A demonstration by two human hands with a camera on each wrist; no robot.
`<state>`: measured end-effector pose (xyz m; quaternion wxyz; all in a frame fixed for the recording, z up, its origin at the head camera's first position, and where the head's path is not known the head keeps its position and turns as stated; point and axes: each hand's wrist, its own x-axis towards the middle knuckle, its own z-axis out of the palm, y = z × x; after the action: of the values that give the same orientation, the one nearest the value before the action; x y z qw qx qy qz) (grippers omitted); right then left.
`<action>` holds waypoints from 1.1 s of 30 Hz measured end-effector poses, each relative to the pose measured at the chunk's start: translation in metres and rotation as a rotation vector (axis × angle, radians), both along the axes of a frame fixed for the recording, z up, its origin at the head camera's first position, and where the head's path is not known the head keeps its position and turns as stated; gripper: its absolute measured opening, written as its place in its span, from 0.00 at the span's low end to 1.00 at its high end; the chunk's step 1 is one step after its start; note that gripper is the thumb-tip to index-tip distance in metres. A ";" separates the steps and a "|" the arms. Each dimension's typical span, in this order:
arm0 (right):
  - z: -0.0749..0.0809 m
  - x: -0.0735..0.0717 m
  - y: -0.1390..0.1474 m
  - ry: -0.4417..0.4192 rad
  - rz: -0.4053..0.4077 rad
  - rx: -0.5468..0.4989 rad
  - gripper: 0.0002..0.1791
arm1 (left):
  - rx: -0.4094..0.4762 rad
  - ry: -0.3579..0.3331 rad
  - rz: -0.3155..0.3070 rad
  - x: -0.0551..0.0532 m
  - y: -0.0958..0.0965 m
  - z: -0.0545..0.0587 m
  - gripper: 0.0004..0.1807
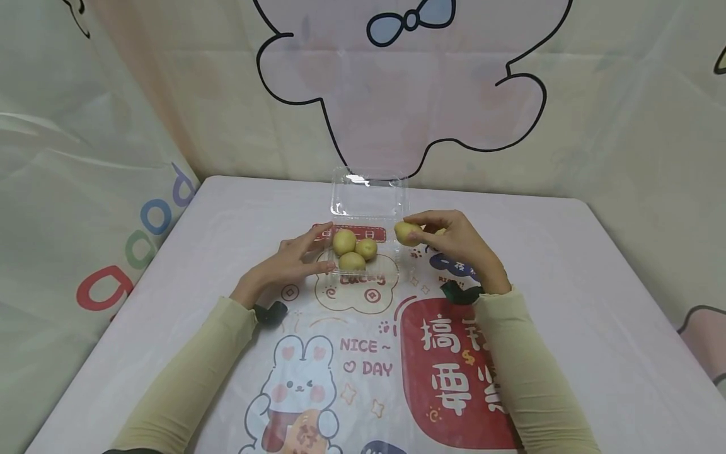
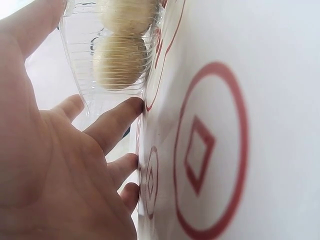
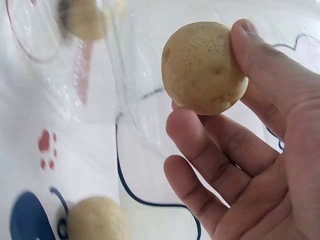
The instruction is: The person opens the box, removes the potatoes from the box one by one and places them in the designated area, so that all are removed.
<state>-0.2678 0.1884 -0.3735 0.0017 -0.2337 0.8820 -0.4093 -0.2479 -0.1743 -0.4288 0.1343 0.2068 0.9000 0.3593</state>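
A clear plastic clamshell box (image 1: 368, 195) stands on the table with its lid raised at the back, and three small potatoes (image 1: 352, 261) lie in its base. Spread along the box's left wall, my left hand (image 1: 286, 261) touches it with the thumb near the front corner and fairly straight fingers further back. In the left wrist view, potatoes (image 2: 119, 62) show through the ribbed wall. Just right of the box, my right hand (image 1: 454, 238) pinches another potato (image 3: 204, 67) between thumb and fingers, raised above the table. One more potato (image 3: 97, 220) lies beyond that hand, mostly hidden in the head view.
A white tablecloth (image 1: 544, 265) with printed cartoons and lettering covers the table. Behind it hangs a printed cloth backdrop (image 1: 215, 113), with another cloth (image 1: 74, 189) along the left side. Dark bands (image 1: 460, 293) sit at both wrists.
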 end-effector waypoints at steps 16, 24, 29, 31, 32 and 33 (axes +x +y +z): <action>0.005 -0.008 0.058 0.027 -0.190 -0.096 0.20 | -0.011 -0.014 0.025 -0.001 0.001 -0.003 0.51; 0.012 0.001 0.065 -0.038 -0.284 -0.051 0.22 | -0.012 -0.010 0.021 -0.001 0.002 -0.002 0.52; -0.010 -0.014 0.080 -0.028 -0.310 -0.048 0.23 | -0.014 -0.003 0.016 -0.002 0.002 -0.002 0.52; -0.018 -0.018 0.086 -0.028 -0.315 -0.047 0.24 | -0.013 -0.001 0.017 -0.002 0.002 -0.003 0.52; -0.021 -0.019 0.088 -0.029 -0.319 -0.047 0.24 | -0.015 0.000 0.019 -0.002 0.002 -0.003 0.52; -0.023 -0.019 0.090 -0.032 -0.322 -0.044 0.25 | -0.018 -0.001 0.021 -0.002 0.002 -0.003 0.52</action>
<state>-0.2872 0.2783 -0.3963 -0.0550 -0.0826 0.8987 -0.4272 -0.2495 -0.1722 -0.4317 0.1328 0.1958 0.9052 0.3529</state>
